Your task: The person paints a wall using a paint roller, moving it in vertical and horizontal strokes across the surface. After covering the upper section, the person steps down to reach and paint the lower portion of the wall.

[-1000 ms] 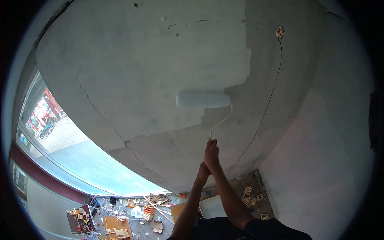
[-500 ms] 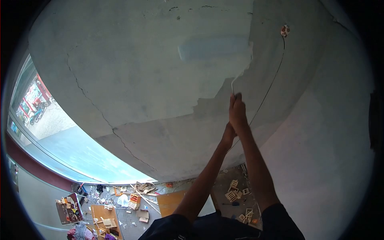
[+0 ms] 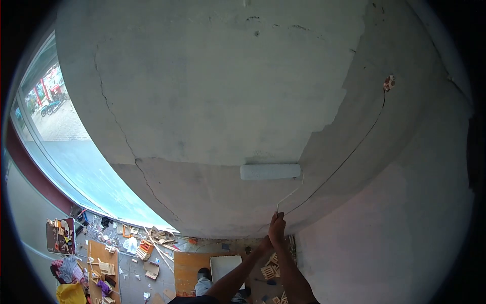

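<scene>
A paint roller (image 3: 270, 172) with a wide pale sleeve lies level against the wall (image 3: 212, 111), at the lower border of the lighter painted area. Its thin bent wire frame runs down to the handle, which my hands mostly cover. My right hand (image 3: 277, 228) is closed round the handle just below the wire. Lower down, my left hand (image 3: 266, 244) is closed too, close against the right wrist; its fingers are partly hidden. Darker, uncoated wall shows below and right of the roller.
A black cable (image 3: 349, 153) hangs across the wall from a broken hole (image 3: 389, 82). Below stand a wooden board (image 3: 185, 273) with a white tray (image 3: 226, 261), a low table (image 3: 96, 251) and scattered wooden pieces. A window (image 3: 101, 172) lies left.
The roller has come down the wall from high up to the lower paint border, and both hands have moved down with it. The lighter area's right side reaches further right. My view has shifted.
</scene>
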Motion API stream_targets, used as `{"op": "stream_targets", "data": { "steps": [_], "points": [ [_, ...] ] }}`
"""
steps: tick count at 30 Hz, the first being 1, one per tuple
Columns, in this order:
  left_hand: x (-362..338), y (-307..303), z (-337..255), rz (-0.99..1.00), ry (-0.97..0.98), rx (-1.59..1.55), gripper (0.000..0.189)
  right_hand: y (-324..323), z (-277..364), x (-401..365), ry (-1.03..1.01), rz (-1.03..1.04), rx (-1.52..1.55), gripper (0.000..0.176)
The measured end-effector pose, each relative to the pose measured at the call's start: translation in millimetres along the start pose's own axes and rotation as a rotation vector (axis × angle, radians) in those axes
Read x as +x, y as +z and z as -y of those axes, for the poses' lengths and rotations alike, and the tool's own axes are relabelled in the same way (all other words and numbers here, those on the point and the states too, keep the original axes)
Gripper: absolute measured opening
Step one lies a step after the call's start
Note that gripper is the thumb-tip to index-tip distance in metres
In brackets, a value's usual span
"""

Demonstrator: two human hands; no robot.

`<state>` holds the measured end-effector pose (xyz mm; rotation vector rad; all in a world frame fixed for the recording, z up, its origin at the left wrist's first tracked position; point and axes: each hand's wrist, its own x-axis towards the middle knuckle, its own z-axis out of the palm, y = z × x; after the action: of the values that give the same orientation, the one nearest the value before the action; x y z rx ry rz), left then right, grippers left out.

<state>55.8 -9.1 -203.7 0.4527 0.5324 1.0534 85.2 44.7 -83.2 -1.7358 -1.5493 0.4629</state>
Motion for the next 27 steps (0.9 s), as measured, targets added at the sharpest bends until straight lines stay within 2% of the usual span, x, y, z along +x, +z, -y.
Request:
{"op": "stream_targets", "data": {
  "steps": [1, 4, 7, 10, 11, 12, 13, 15, 18, 21, 24, 27],
  "points": [
    [-5, 4, 0, 0.004, 0.037, -0.030, 0.052, 1, -2, -2, -0.023, -0.010, 0.020, 0.023],
    [-11, 6, -20, -0.055, -0.015, 0.172, 0.044, -12, 15, 1, -0.005, 0.040, 0.051, 0.024],
    [-32, 54, -74, -0.080, 0.007, -0.024, 0.043, -26, 50, 11, -0.031, -0.032, 0.100, 0.024],
    [-13, 79, -109, -0.017, 0.161, 0.199, 0.043, -53, 96, 35, -0.074, -0.085, 0.106, 0.026],
    [-12, 99, -124, -0.001, 0.202, 0.150, 0.041, -71, 119, 45, -0.091, -0.084, 0.162, 0.028],
    [-14, 123, -143, 0.016, 0.245, 0.101, 0.039, -83, 129, 58, -0.083, -0.032, 0.251, 0.029],
    [-15, 142, -163, 0.039, 0.196, 0.032, 0.036, -95, 135, 71, -0.075, 0.019, 0.341, 0.030],
    [-17, 174, -193, 0.096, 0.154, -0.047, 0.033, -119, 145, 88, -0.065, 0.215, 0.886, 0.030],
    [-10, 188, -201, 0.151, 0.163, -0.070, 0.032, -146, 178, 82, -0.035, 0.338, 0.877, 0.023],
    [3, 160, -173, 0.113, 0.106, -0.129, 0.031, -108, 119, 116, 0.259, 0.559, 0.747, 0.021],
    [-4, 126, -141, 0.017, -0.013, -0.189, 0.029, -61, 78, 95, 0.336, 0.273, 0.379, 0.026],
    [-15, 83, -92, -0.011, -0.127, -0.256, 0.029, -17, 16, 61, 0.409, 0.221, 0.235, 0.034]
  ]
}}
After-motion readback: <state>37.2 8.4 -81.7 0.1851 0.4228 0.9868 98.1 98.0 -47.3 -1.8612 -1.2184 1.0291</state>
